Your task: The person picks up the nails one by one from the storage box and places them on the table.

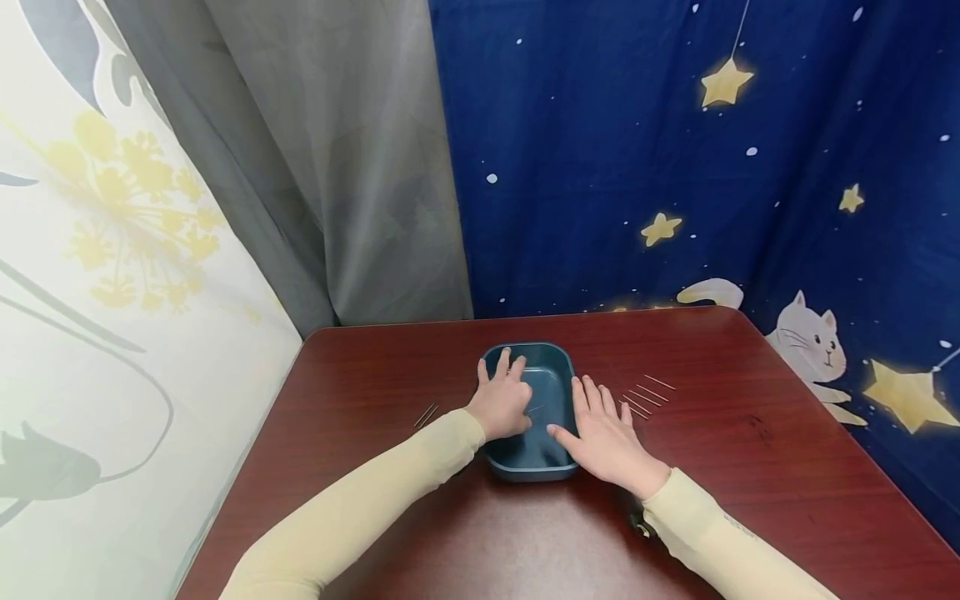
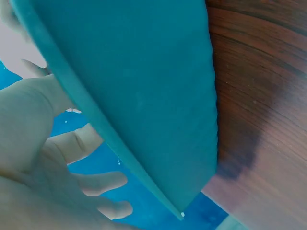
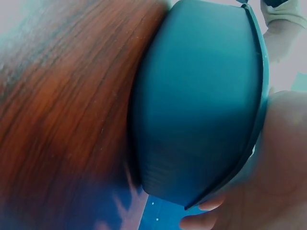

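Note:
A dark teal rectangular box [image 1: 551,392] stands on the table, its inside facing up. Over its left side reaches my left hand [image 1: 501,404], thumb and index finger bent together at a thin needle [image 1: 536,409], the other fingers spread. In the left wrist view, the left hand [image 2: 43,158] is beyond the box's rim, its fingertips partly hidden. My right hand [image 1: 609,437] lies with straight fingers along the box's right rim. The right wrist view shows the right hand [image 3: 273,177] against the rim of the box [image 3: 196,100].
Several thin needles [image 1: 647,395] lie spread out on the table right of the box. A few more needles [image 1: 426,415] lie left of it, close to the left forearm. The dark red wooden table [image 1: 360,358] ends at curtains behind and a pale patterned surface at left.

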`<state>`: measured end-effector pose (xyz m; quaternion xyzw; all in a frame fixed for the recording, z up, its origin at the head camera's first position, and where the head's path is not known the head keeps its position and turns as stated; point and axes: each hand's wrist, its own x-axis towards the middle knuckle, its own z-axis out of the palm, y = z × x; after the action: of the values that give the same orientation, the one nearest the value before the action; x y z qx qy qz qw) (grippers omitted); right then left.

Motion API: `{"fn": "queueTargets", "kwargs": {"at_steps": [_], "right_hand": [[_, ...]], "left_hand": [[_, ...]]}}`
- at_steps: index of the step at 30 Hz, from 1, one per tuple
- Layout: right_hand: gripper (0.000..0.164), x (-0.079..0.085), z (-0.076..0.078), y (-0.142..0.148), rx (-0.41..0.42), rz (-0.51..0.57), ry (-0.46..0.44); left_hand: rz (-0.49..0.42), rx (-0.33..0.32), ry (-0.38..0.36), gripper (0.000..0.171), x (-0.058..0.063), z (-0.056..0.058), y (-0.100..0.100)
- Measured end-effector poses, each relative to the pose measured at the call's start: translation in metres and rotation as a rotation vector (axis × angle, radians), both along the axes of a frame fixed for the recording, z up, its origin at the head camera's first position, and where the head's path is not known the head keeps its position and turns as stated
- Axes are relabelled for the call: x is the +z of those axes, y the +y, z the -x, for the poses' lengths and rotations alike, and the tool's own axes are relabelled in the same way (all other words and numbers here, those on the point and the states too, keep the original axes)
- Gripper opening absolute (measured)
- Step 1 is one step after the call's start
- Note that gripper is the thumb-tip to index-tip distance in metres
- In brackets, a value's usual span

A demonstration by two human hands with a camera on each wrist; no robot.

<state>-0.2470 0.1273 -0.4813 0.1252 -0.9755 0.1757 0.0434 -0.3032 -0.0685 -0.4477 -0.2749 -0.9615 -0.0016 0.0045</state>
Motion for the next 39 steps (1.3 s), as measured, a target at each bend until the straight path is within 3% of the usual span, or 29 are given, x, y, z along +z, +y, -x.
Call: {"fn": "queueTargets", "kwargs": {"at_steps": [4,9,18,22,28,39], "right_hand": [[0.095,-0.001,-0.001,0.0,-0.001,-0.006,0.005],[0.094,-0.003,0.0,-0.001,-0.004,-0.008,0.011],[0.094,-0.002,-0.002,-0.001,-0.005,0.003,0.017],[0.093,-0.005,-0.001,0.0,-0.011,0.006,0.011],[0.093,-0.005,-0.001,-0.001,-0.012,0.024,0.01],[0.098,-0.004,-0.002,0.0,-0.009,0.015,0.002]], "left_hand": [[-0.043,0.019,0.017,0.014,0.004,-0.003,-0.007],[-0.059,0.03,0.05,0.025,0.006,-0.007,-0.013],[-0.11,0.064,0.081,0.009,0.013,-0.019,-0.023],[-0.153,0.094,0.103,0.011,0.016,-0.022,-0.03],[-0.246,0.154,0.138,0.026,0.023,-0.022,-0.049],[-0.346,0.27,0.144,0.025,0.03,-0.017,-0.091]]}}
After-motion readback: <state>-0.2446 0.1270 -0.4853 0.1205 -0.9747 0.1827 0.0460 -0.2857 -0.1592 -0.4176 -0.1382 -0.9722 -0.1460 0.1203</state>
